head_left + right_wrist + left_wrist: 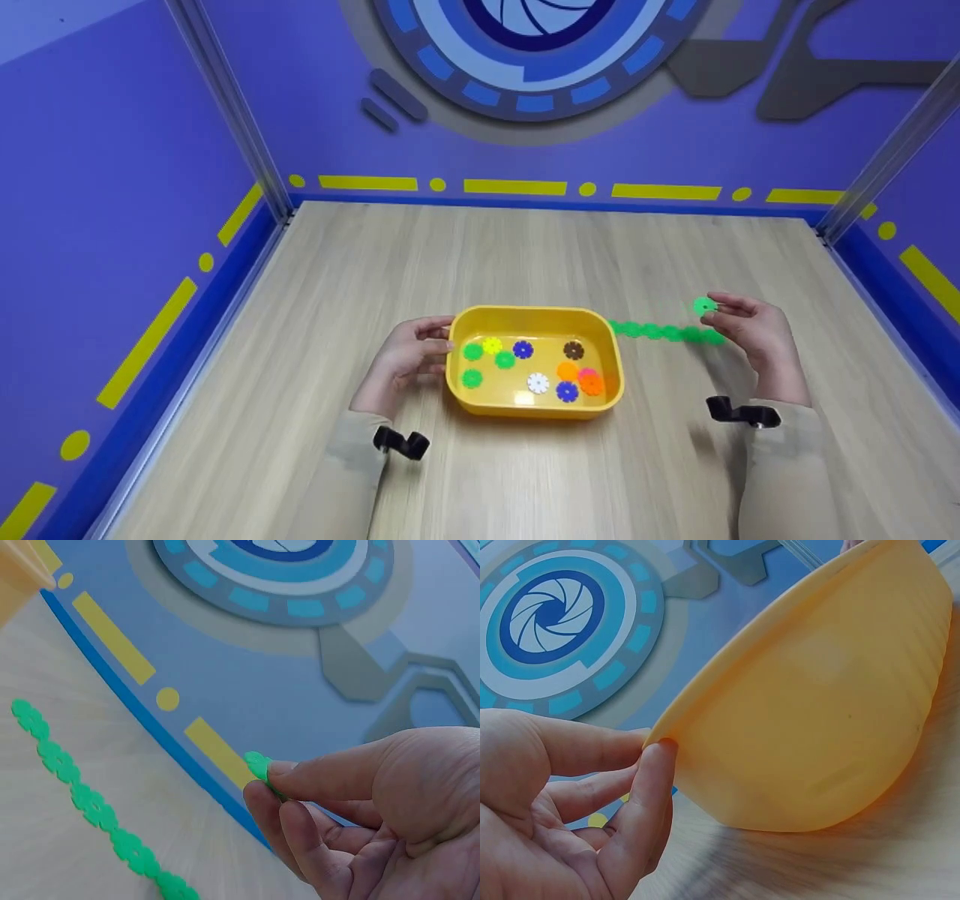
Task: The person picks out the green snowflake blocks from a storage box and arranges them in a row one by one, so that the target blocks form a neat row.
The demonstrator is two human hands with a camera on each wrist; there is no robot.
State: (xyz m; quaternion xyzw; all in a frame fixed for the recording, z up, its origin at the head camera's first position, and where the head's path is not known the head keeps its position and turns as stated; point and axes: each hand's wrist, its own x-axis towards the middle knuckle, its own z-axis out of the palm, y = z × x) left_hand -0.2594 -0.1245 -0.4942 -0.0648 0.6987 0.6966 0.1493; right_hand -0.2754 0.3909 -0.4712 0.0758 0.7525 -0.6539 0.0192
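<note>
My left hand (412, 349) pinches the left rim of a yellow plastic tub (532, 412), thumb and fingertips meeting at its edge in the left wrist view. Inside lie several notched snowflake discs, among them a white one (538, 383), a brown one (574, 350) and a yellow one (492, 346). To the right of the tub, my right hand (757, 334) holds up a single green snowflake disc (703, 306) between thumb and fingers. Below that hand a chain of linked green discs (58, 759) lies on the table, its right end partly hidden by the hand in the head view.
The wood-grain table (525, 480) is bordered by blue-purple panels (315, 90) at the back and both sides. Metal posts (232, 105) stand at the back corners. Black brackets (401, 442) sit on both sleeved wrists.
</note>
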